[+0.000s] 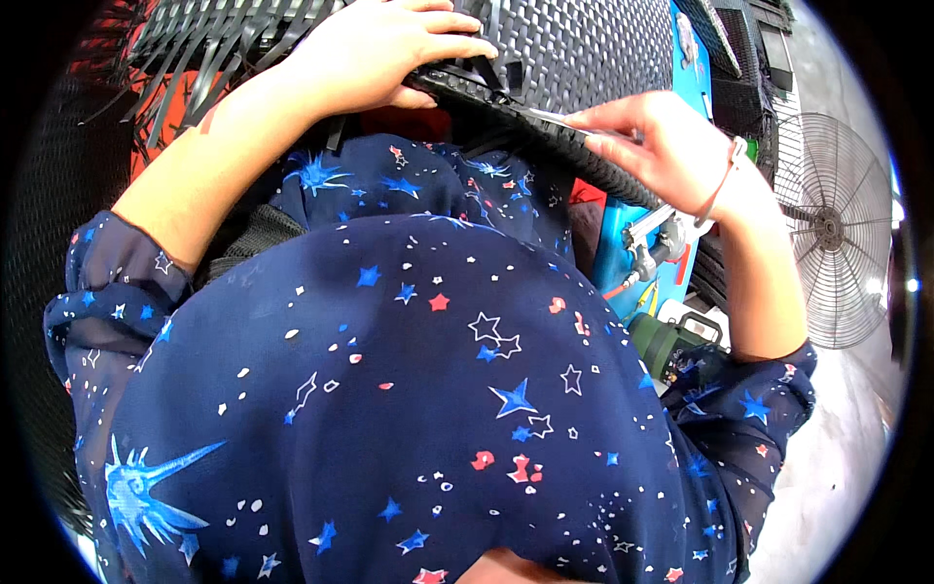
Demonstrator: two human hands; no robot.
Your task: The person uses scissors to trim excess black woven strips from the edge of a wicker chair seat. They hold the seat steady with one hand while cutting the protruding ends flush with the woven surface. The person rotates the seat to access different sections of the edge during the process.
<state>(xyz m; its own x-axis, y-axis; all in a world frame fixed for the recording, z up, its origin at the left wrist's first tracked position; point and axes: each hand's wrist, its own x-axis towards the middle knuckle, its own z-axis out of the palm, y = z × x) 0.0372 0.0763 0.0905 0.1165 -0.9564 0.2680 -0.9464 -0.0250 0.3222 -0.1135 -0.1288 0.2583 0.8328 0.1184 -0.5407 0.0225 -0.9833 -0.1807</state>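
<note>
A woven panel of flat black strips lies across my lap, its thick wrapped edge toward me. My left hand rests on the panel's left part, fingers stretched out and the thumb near the edge. Loose black strips hang beside that wrist. A short strip end sticks up near its fingertips. Pinched in my right hand is a slim, pale metal tool. Its tip points left and meets the wrapped edge; the rest of it is mostly hidden by the fingers.
On the right, a blue surface carries a silver metal tool with a hose. Below it sits a dark green cylindrical machine. A large round wire fan stands at far right. Red material shows under the loose strips.
</note>
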